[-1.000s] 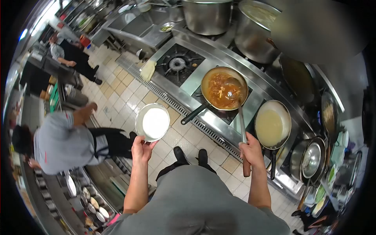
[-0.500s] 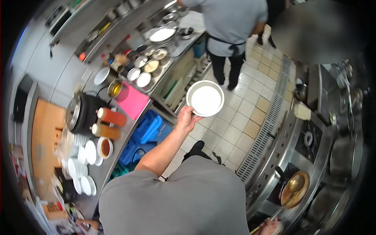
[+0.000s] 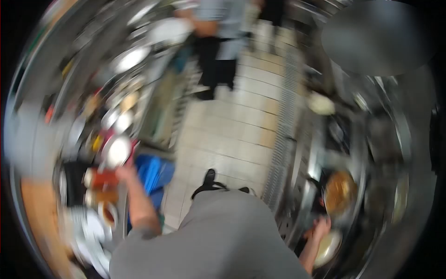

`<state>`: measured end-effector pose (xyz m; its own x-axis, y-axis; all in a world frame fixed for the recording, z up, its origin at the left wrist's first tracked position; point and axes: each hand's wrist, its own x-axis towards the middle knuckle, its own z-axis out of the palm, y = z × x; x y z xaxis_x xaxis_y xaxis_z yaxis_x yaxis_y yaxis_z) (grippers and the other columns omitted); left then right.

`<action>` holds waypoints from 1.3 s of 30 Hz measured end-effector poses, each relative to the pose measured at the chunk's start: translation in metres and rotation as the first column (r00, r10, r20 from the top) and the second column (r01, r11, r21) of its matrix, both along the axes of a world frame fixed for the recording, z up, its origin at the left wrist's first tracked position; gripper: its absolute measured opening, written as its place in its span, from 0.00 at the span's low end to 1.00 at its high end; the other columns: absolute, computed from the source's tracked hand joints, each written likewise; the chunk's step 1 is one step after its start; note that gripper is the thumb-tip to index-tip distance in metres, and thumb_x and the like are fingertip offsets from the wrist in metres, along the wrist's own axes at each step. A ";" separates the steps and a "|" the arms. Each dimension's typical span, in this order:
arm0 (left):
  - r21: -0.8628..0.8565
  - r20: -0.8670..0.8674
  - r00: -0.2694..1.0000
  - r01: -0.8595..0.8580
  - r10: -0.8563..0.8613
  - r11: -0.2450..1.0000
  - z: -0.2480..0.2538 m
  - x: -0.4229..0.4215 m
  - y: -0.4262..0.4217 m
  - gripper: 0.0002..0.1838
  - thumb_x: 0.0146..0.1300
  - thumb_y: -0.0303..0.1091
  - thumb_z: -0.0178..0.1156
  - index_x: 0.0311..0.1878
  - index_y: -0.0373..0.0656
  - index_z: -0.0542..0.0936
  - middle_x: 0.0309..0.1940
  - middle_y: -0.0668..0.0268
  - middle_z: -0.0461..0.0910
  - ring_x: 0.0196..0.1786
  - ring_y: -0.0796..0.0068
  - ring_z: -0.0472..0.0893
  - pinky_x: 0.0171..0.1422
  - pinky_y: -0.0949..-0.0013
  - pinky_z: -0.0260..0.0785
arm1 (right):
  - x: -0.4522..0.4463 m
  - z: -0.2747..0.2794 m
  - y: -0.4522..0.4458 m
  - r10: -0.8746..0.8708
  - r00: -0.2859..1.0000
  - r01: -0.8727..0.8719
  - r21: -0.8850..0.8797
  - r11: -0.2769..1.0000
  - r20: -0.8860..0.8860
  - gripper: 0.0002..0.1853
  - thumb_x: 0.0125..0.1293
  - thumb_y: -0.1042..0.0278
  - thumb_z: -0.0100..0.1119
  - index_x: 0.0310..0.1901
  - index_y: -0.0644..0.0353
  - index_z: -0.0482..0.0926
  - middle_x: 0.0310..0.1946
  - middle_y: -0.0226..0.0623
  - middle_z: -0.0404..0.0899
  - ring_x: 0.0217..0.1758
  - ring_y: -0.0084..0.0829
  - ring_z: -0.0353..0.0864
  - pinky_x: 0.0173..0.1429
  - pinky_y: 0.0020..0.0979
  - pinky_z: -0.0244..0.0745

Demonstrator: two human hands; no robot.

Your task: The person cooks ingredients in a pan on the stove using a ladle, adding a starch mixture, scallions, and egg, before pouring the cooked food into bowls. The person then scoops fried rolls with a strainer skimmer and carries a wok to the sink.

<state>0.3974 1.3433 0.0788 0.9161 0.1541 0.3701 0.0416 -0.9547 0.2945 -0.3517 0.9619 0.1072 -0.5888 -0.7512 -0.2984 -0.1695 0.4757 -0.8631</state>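
My left hand [image 3: 123,173] is closed on the rim of a round metal bowl [image 3: 109,157] with white contents, over the left counter beside a pink board [image 3: 134,143]. On the right, my right hand [image 3: 320,227] is closed on a ladle, whose handle is smeared by motion. The ladle's bowl end is hard to separate from the brown sauce in the pan [image 3: 340,192] on the stove. Just below this hand sits a round vessel with pale contents [image 3: 329,249].
Sauce bottles [image 3: 106,178], a cup of brown sauce [image 3: 108,215] and stacked white dishes [image 3: 88,228] crowd the left counter. Blue bins [image 3: 153,173] stand beneath it. A co-worker [image 3: 218,51] stands ahead in the tiled aisle [image 3: 227,135], beside a floor drain grate [image 3: 283,125].
My left hand has carried the bowl from above the aisle to the left counter. My right hand appears higher and nearer the pan. The view has turned and blurred.
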 end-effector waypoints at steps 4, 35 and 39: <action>0.307 0.003 0.996 0.080 -0.085 0.948 -0.065 0.018 0.054 0.39 0.64 0.72 0.57 0.38 0.34 0.84 0.30 0.50 0.85 0.31 0.47 0.86 0.34 0.49 0.78 | -0.033 0.029 0.020 0.160 0.970 -0.151 0.061 0.987 -0.181 0.30 0.62 0.77 0.56 0.69 0.66 0.69 0.40 0.40 0.81 0.35 0.28 0.80 0.36 0.31 0.77; -0.877 -0.024 -0.844 -0.240 -0.536 0.416 -0.077 -0.551 -1.233 0.26 0.81 0.41 0.41 0.68 0.27 0.66 0.67 0.37 0.71 0.67 0.42 0.76 0.76 0.47 0.69 | 0.140 0.137 -0.093 -0.356 0.890 0.415 0.182 0.891 -0.286 0.35 0.59 0.77 0.62 0.71 0.60 0.68 0.51 0.61 0.82 0.56 0.58 0.82 0.59 0.45 0.76; -0.755 -0.261 -0.733 -0.251 -0.628 0.606 -0.135 -0.620 -1.356 0.19 0.75 0.33 0.55 0.61 0.29 0.77 0.56 0.48 0.82 0.59 0.56 0.83 0.67 0.56 0.79 | 0.185 0.170 -0.124 -0.591 0.802 0.583 0.320 0.747 -0.085 0.31 0.62 0.66 0.64 0.67 0.64 0.71 0.43 0.58 0.85 0.49 0.53 0.85 0.56 0.44 0.78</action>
<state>-0.2223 -0.0125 -0.0565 -0.4765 -0.6627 -0.5778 0.3953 -0.7485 0.5325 -0.1664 0.8378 0.2770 -0.8733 -0.1218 -0.4717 0.2498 0.7195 -0.6481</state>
